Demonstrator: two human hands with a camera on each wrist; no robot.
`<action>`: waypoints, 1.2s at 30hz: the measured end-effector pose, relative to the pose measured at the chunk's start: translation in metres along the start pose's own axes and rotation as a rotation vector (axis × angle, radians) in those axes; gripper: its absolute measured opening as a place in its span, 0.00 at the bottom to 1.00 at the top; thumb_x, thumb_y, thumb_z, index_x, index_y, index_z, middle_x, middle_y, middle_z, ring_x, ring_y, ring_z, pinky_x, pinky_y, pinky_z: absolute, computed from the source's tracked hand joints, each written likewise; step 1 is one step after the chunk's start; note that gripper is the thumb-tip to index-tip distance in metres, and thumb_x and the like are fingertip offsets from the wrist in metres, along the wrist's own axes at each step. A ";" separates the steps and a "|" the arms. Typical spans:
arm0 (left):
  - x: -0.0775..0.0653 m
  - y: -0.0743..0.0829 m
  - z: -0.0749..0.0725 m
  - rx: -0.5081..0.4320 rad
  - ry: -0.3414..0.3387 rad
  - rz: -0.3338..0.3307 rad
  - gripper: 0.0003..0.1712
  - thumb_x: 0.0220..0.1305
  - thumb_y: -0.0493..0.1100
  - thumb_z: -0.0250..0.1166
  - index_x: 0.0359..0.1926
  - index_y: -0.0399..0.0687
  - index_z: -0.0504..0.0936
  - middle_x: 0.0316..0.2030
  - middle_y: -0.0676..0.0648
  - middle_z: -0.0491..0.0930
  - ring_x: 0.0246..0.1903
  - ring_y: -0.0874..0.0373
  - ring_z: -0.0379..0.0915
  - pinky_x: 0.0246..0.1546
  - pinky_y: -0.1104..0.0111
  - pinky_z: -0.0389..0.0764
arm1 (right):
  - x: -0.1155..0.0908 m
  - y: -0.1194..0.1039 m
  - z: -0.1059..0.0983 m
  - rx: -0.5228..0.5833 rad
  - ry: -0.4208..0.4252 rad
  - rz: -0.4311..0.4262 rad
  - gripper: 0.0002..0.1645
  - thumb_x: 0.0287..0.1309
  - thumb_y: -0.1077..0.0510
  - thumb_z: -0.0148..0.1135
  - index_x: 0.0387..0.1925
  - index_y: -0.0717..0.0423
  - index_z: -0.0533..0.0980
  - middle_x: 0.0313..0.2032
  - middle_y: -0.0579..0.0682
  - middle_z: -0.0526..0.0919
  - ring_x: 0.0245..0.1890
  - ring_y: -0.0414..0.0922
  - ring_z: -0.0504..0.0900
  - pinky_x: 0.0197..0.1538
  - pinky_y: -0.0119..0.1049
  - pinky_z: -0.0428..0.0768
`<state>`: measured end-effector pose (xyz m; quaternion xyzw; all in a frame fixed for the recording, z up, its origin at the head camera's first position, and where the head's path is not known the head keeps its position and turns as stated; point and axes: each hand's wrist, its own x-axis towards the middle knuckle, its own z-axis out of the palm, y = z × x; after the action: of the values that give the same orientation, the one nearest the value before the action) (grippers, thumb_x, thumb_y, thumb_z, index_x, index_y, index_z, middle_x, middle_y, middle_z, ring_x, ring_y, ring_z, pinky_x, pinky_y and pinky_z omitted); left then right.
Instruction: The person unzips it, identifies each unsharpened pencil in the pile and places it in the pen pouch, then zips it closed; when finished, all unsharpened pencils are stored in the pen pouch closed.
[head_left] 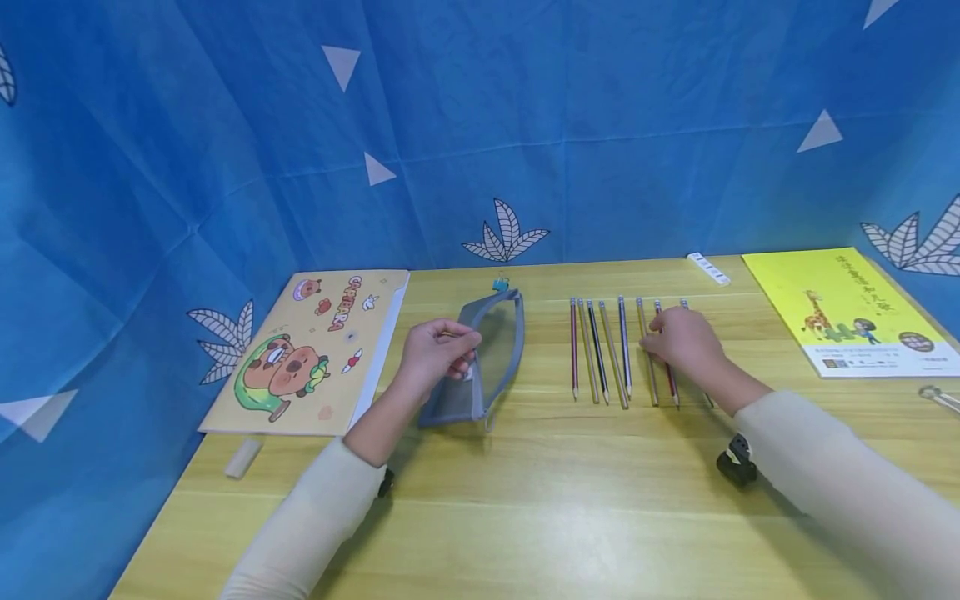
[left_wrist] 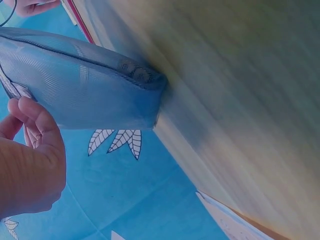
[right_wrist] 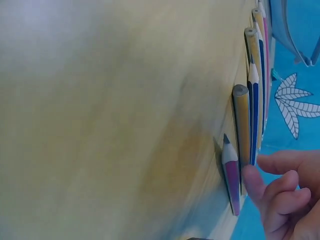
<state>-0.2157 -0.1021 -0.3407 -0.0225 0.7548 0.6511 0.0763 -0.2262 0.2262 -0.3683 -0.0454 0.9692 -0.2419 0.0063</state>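
A grey mesh zip pouch point(head_left: 450, 404) stands propped on the table with its mouth gaping to the right. My left hand point(head_left: 442, 350) pinches its upper edge between thumb and fingers; the pouch's mesh side point(left_wrist: 105, 90) fills much of the left wrist view. To the right, several pencils lie side by side in a row, among them a dark red pencil point(head_left: 574, 350) and a blue striped pencil point(head_left: 625, 350). My right hand point(head_left: 686, 337) has thumb and fingertip at either side of a wood-coloured pencil point(right_wrist: 242, 125), which lies on the table. A purple-red pencil point(right_wrist: 231, 175) lies beside it.
A capybara folder point(head_left: 300, 375) lies at the left, with a grey eraser point(head_left: 243, 458) in front of it. A blue binder clip point(head_left: 500, 284) sits behind the pouch. A white marked strip point(head_left: 708, 268) and a yellow book point(head_left: 840, 292) are back right; a metal clip point(head_left: 937, 395) lies at the right edge.
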 end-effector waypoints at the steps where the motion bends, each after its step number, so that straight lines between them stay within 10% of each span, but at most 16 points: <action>1: 0.000 0.000 0.000 0.000 -0.001 0.001 0.10 0.49 0.40 0.65 0.31 0.39 0.76 0.19 0.43 0.76 0.11 0.61 0.70 0.13 0.72 0.74 | 0.001 -0.001 0.000 -0.010 -0.014 0.014 0.18 0.48 0.60 0.56 0.07 0.56 0.67 0.06 0.46 0.67 0.08 0.41 0.62 0.17 0.33 0.62; 20: 0.001 0.001 0.002 0.006 -0.012 -0.002 0.11 0.48 0.42 0.65 0.32 0.40 0.77 0.21 0.42 0.77 0.12 0.60 0.70 0.14 0.71 0.74 | 0.008 -0.004 -0.014 0.034 -0.090 0.112 0.14 0.51 0.59 0.52 0.13 0.58 0.71 0.05 0.48 0.67 0.08 0.43 0.66 0.20 0.33 0.65; 25: 0.001 0.002 0.002 0.004 -0.009 -0.009 0.12 0.48 0.42 0.66 0.32 0.40 0.77 0.21 0.42 0.77 0.12 0.60 0.70 0.14 0.71 0.74 | 0.006 -0.008 -0.026 0.186 0.024 0.158 0.22 0.50 0.56 0.50 0.45 0.66 0.69 0.15 0.55 0.77 0.16 0.50 0.75 0.18 0.36 0.69; 36: 0.000 -0.001 0.002 0.002 -0.007 -0.019 0.11 0.48 0.41 0.66 0.31 0.40 0.77 0.21 0.43 0.77 0.12 0.59 0.70 0.14 0.71 0.75 | 0.010 -0.053 -0.002 0.711 0.161 0.217 0.23 0.48 0.59 0.53 0.48 0.60 0.65 0.18 0.53 0.79 0.08 0.40 0.71 0.09 0.30 0.68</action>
<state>-0.2158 -0.1003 -0.3425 -0.0271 0.7550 0.6496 0.0853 -0.2319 0.1796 -0.3410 0.0818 0.8213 -0.5638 -0.0290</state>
